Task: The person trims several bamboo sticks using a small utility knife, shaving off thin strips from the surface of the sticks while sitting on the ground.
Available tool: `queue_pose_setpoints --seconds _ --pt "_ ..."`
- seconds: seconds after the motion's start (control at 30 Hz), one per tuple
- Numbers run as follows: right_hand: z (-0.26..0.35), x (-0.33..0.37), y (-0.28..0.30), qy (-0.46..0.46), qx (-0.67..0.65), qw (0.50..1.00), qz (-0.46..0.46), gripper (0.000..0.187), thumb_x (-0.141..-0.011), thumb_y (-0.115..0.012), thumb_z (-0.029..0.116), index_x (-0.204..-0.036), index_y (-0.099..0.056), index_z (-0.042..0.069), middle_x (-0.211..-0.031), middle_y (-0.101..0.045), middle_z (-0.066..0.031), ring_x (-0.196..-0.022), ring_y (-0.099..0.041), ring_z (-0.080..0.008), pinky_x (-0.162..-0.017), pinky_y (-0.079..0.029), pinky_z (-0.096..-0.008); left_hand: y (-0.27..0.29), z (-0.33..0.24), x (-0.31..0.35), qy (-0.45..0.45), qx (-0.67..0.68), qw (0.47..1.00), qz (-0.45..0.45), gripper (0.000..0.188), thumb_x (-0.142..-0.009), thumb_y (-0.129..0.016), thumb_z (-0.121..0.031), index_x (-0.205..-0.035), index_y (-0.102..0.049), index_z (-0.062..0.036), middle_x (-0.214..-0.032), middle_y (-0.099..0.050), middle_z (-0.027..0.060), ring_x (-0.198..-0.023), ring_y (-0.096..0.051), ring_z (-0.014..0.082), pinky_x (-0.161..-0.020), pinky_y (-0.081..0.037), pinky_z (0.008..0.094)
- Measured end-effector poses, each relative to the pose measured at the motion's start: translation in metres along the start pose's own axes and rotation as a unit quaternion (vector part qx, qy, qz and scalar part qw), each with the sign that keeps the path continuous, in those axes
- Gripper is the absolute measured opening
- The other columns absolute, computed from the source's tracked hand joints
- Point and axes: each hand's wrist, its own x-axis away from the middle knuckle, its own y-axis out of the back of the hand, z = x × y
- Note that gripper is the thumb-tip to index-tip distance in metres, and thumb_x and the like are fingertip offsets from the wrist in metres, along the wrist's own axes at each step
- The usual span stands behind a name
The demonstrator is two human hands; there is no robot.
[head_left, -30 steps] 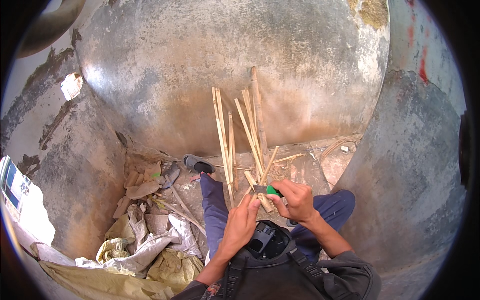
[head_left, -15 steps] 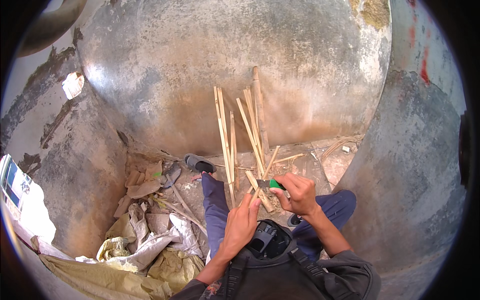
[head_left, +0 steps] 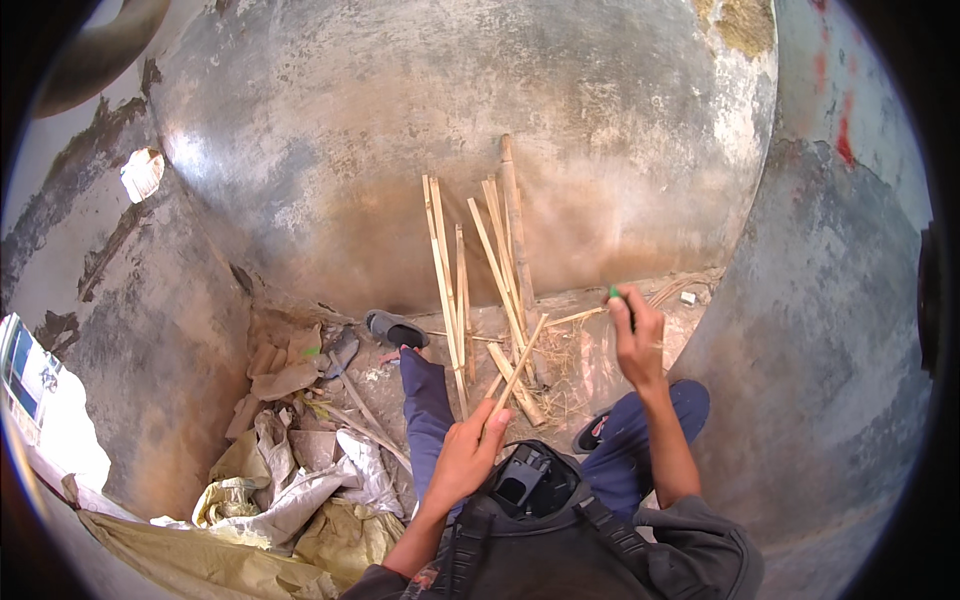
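My left hand (head_left: 466,455) is closed round the lower end of a thin bamboo strip (head_left: 524,362), which slants up and away to the right. Out to the right, apart from the strip, my raised right hand (head_left: 640,340) grips a green-handled knife (head_left: 614,292). Only a bit of the handle shows above the fingers; I cannot make out the blade. Beneath the strip a thicker split bamboo piece (head_left: 527,402) lies on the floor, crossed by the strip in my view.
Several bamboo strips (head_left: 440,270) and a thicker bamboo pole (head_left: 514,210) lean on the curved concrete wall (head_left: 350,150). Crumpled sacks (head_left: 300,495) and scraps heap up at the left. Shavings (head_left: 570,385) litter the floor near my right foot.
My right hand has swung up and away to the right with the knife, off the bamboo strip where the blade was. My left hand has moved slightly left and down, still holding the strip.
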Motion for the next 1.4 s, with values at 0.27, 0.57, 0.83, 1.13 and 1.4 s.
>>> queue_pose_setpoints --seconds 0.27,0.57,0.83,1.13,1.4 --pt "0.031 0.045 -0.03 0.153 -0.019 0.982 0.112 0.021 -0.101 -0.075 0.022 -0.111 -0.072 0.004 -0.089 -0.072 -0.0123 -0.072 -0.073 -0.0316 -0.062 -0.054 -0.0395 -0.004 -0.008 -0.01 -0.03 0.08 0.996 -0.025 0.031 -0.108 -0.071 -0.028 -0.124 -0.07 -0.0014 -0.087 -0.076 0.0035 -0.05 -0.051 0.0038 -0.047 -0.039 0.0231" --pt "0.033 0.056 -0.035 0.211 0.006 0.967 0.143 0.024 -0.097 -0.079 0.026 -0.109 -0.073 0.007 -0.083 -0.067 -0.007 -0.07 -0.071 -0.0282 -0.06 -0.054 -0.0394 -0.013 -0.015 -0.009 -0.097 0.006 0.991 -0.093 0.032 -0.101 -0.08 -0.028 -0.114 -0.071 -0.0001 -0.093 -0.078 0.019 -0.088 -0.079 0.0339 -0.078 -0.057 0.0378" --pt "0.038 0.054 -0.033 0.219 0.018 0.965 0.14 0.024 -0.095 -0.08 0.027 -0.107 -0.073 0.008 -0.082 -0.067 -0.0053 -0.069 -0.071 -0.0264 -0.059 -0.054 -0.0381 -0.007 -0.031 -0.005 -0.045 -0.075 0.991 -0.097 0.029 -0.107 -0.072 -0.029 -0.104 -0.068 -0.0003 -0.089 -0.076 0.0206 -0.088 -0.078 0.0414 -0.075 -0.056 0.0423" --pt "0.039 0.05 -0.035 0.249 0.031 0.962 0.111 0.026 -0.096 -0.081 0.032 -0.104 -0.074 0.009 -0.078 -0.065 -0.0048 -0.065 -0.069 -0.0251 -0.057 -0.052 -0.0378 -0.01 -0.029 -0.007 -0.106 -0.016 0.989 -0.106 0.024 -0.11 -0.066 -0.02 -0.098 -0.071 -0.0002 -0.079 -0.076 0.0103 -0.068 -0.067 0.0126 -0.065 -0.05 0.032" --pt "0.036 0.045 -0.031 0.269 0.06 0.957 0.089 0.028 -0.095 -0.081 0.035 -0.102 -0.075 0.009 -0.076 -0.064 -0.0043 -0.063 -0.068 -0.0236 -0.055 -0.052 -0.0362 -0.009 -0.033 -0.008 -0.081 -0.021 0.993 -0.079 0.03 -0.109 -0.068 -0.026 -0.099 -0.062 0.0015 -0.085 -0.077 0.0194 -0.083 -0.079 0.0386 -0.071 -0.056 0.0431"
